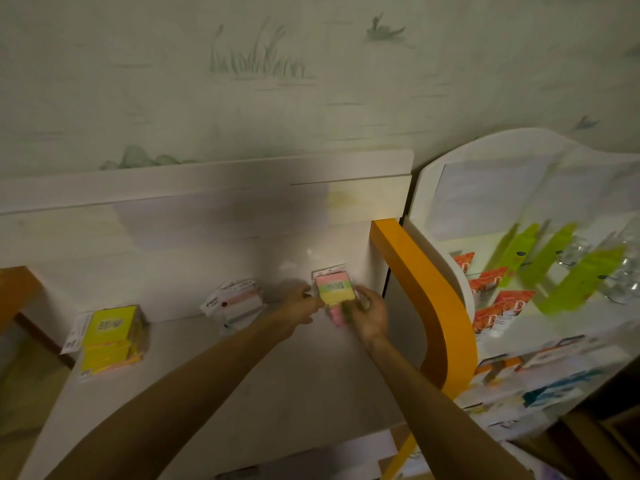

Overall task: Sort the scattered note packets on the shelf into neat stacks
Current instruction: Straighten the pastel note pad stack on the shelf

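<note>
Pale wallpaper (pixel 311 81) with faint green grass and little birds drawn on it is covering the wall up top. An orange curved board (pixel 426 299) is standing at the right end. Past it, a white display rack (pixel 485 150) is leaning back, and green hanging packs (pixel 554 265), red and orange packets (pixel 491 303) and some clear shiny packs (pixel 623 271) are hanging on it.

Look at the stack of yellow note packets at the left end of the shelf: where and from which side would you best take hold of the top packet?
Grip the yellow top packet by its two side edges, fingers coming down from above and in front. It lies flat on its stack with its face up, so only its edges offer a hold. The shelf in front is bare, while the back panel stands close behind.
</note>
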